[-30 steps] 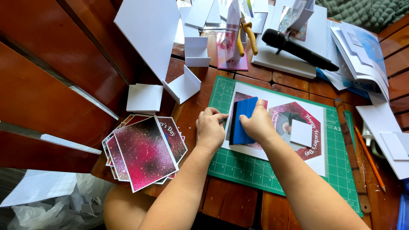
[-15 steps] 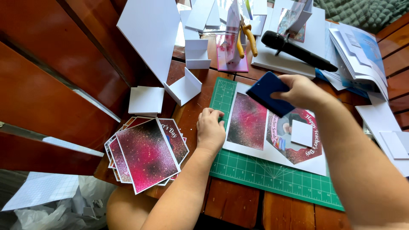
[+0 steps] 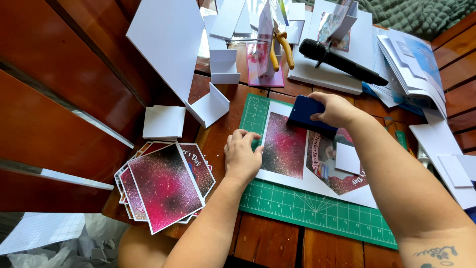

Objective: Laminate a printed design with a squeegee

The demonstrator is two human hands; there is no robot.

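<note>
At centre frame, the right hand (image 3: 337,109) grips a dark blue rectangular block (image 3: 306,114) over a glossy pink-speckled print (image 3: 285,145) on the gridded green cutting mat (image 3: 307,208); the left hand (image 3: 242,156), fingers curled but empty, presses the sheet's left edge.

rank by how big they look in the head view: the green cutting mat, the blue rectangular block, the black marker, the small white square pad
1. green cutting mat
2. black marker
3. small white square pad and blue rectangular block look alike; the right hand hides part of the block, so no ranking.
</note>
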